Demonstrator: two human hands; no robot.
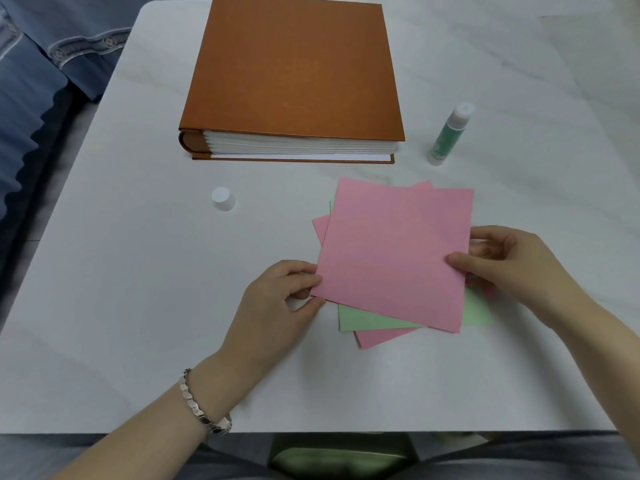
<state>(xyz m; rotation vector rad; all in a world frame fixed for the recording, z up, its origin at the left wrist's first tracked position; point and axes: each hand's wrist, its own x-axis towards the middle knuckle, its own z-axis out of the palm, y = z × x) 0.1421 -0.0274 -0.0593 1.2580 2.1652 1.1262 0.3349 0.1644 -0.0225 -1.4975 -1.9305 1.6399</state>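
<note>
I count two pink sheets (394,254) and one green sheet (367,322) near right, one album (294,64) far, one glue stick (448,133) far right, one cap (223,199) left.

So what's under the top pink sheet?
Under the top pink sheet, a green sheet and a second pink sheet peek out; their middles, and any further sheets, are covered.

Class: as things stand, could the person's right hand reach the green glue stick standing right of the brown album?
Probably yes, once freed: the right hand pinches the top pink paper square, but only white table surface lies between it and the green glue stick.
</note>
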